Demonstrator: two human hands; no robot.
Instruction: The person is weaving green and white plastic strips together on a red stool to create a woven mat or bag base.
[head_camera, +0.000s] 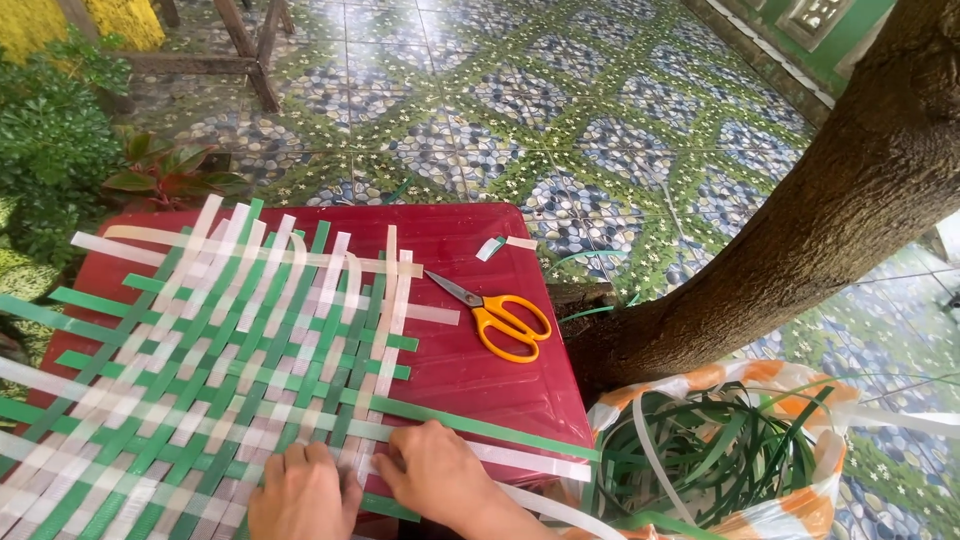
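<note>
Scene: A person works at a red plastic table (470, 370) on a patio floored with blue-and-green patterned tiles (560, 110), seen from a head-worn camera looking down.
Weave: A flat mat of interlaced green and white strips (200, 370) covers the left and middle of the tabletop, its loose ends running past the table's left and near edges.
Left hand: The left hand (300, 492) lies palm down on the near edge of the mat, fingers curled under and pressing on the strips; it grips nothing that shows.
Right hand: The right hand (432, 475) rests just beside the left, at the mat's lower right corner, fingertips bent down onto the crossing where a long green strip (480, 428) and a white strip (525, 460) run off toward the right edge of the table. Whether the fingers pinch a strip cannot be told.
Scissors: Orange-handled scissors (495, 315) lie shut on the bare red surface, right of the mat and well apart from both hands.
Scraps: Small green and white offcuts (505, 244) sit near the far right corner of the table.
Supply: An orange-and-white plastic bag (790, 510) of loose green strips (700, 450) stands at the table's right, against a leaning tree trunk (800, 230).
Surroundings: Leafy plants (60, 140) crowd the left edge.
</note>
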